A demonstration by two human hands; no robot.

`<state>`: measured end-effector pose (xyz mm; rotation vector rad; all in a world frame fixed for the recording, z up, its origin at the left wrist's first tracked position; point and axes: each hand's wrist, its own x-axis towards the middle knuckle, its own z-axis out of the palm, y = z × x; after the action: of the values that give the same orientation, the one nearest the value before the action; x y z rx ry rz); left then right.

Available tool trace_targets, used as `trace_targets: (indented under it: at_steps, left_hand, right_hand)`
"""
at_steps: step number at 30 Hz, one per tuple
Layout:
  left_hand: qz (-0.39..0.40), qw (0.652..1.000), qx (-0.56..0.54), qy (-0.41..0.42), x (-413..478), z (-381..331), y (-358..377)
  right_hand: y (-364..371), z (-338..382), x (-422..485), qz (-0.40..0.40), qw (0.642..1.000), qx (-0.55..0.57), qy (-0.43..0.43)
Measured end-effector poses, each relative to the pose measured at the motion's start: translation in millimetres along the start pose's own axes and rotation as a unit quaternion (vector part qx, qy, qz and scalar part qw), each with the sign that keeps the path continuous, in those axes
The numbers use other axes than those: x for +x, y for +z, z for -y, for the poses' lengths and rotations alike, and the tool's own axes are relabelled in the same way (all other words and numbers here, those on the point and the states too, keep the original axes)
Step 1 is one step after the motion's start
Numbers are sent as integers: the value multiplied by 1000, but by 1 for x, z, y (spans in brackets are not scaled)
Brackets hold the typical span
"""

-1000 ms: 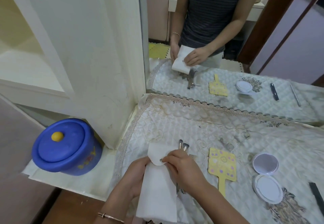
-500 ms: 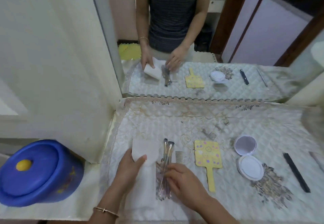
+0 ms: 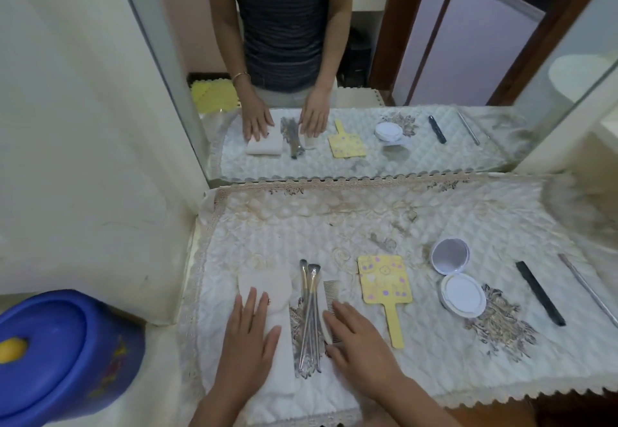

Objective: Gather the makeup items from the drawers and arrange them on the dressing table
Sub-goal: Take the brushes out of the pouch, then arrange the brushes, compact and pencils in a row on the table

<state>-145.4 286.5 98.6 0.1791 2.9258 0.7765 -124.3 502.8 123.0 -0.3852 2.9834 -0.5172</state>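
Note:
My left hand [image 3: 249, 336] lies flat, fingers apart, on a white cloth pouch [image 3: 267, 284] on the quilted table cover [image 3: 368, 222]. Right of the pouch lie several silver makeup brushes [image 3: 309, 313] in a bundle. My right hand [image 3: 357, 343] rests flat beside them, over the lower end of a small comb [image 3: 331, 294]. Further right are a yellow hand mirror [image 3: 384, 279], an open white compact [image 3: 458, 279], a black comb [image 3: 540, 292] and a thin silver stick [image 3: 585, 286].
A blue lidded tub [image 3: 63, 356] with a yellow knob stands low at the left, beside the table. A large mirror [image 3: 368, 58] rises behind the table and reflects a person and the items. A white cabinet side [image 3: 83, 125] borders the left.
The pouch was held up in both hands; it now lies flat on the cover beside the brushes. Both hands have flattened out, and the view has shifted right.

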Motion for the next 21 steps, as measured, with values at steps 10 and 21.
trace_targets:
  at_steps: [10,21]
  left_hand:
    - [-17,998,-22,-52,1,-22,-12]
    - [77,983,-96,134,25,-131,18]
  right_hand:
    - [-13,-8,-12,-20,998,46,40]
    - [-66,-108,-80,-112,963,132,206]
